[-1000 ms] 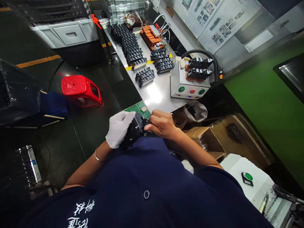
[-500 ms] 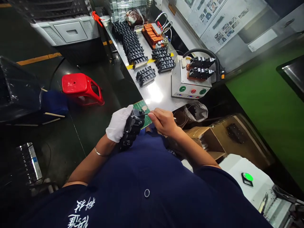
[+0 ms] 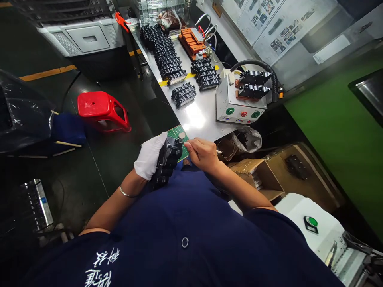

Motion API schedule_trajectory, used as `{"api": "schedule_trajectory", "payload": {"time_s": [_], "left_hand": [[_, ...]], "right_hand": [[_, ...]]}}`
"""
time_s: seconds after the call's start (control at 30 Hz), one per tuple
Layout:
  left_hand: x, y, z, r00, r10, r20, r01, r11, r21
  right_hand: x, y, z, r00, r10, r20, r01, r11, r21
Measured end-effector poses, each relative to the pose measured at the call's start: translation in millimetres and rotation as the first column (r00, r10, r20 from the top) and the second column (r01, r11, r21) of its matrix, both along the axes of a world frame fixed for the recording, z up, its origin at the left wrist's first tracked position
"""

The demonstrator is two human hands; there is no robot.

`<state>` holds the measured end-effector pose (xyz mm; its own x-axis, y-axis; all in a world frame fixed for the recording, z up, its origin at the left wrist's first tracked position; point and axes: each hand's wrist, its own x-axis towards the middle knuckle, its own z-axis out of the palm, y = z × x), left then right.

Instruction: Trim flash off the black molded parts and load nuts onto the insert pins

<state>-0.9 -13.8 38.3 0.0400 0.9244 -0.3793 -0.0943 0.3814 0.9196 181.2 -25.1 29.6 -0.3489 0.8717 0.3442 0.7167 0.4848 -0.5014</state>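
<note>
My left hand [image 3: 149,158], in a white glove, is closed around a black ribbed plastic part [image 3: 166,161] and holds it tilted in front of my body. My bare right hand [image 3: 204,154] is closed on a thin tool whose pale handle end [image 3: 219,152] sticks out behind the palm. Its slim front end points at the upper edge of the black part; whether the tip touches it I cannot tell. Beneath both hands lies a green cutting mat [image 3: 178,131] with a small round pale piece [image 3: 181,136] on it.
Rows of similar black parts [image 3: 164,54] stand on the metal table [image 3: 191,115]. A white control box [image 3: 239,105] carries two black parts. An orange fixture [image 3: 191,42] sits behind. A red stool [image 3: 94,105] is at left, cardboard boxes [image 3: 260,171] at right.
My right hand has shifted slightly left, towards the black part, and more of the pale handle end shows. The left hand keeps its hold. The green button at lower right looks dimmer.
</note>
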Motion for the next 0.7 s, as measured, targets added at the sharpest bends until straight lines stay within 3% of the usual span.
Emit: {"api": "schedule_trajectory", "payload": {"time_s": [0.13,0.33,0.4,0.53,0.7], "left_hand": [[-1,-3,-1.1,0.996,0.061,0.071,-0.048,0.984,-0.171],[-3,-4,2.6,0.998,0.059,-0.003,-0.06,0.994,-0.088],[-4,-4,4.6,0.997,0.079,0.0,-0.079,0.992,-0.095],[-5,-4,6.5,0.996,0.089,-0.007,-0.089,0.995,-0.05],[-6,-2,5.9,0.992,0.104,-0.069,-0.103,0.994,0.021]], "right_hand": [[-2,-3,-5.4,0.999,0.05,-0.02,-0.051,0.997,-0.053],[3,-1,4.8,0.963,0.179,-0.201,-0.21,0.967,-0.143],[4,1,9.2,0.953,0.169,-0.25,-0.206,0.97,-0.13],[3,1,12.6,0.982,0.101,-0.162,-0.119,0.987,-0.109],[6,1,17.5,0.967,0.168,-0.189,-0.221,0.928,-0.302]]}}
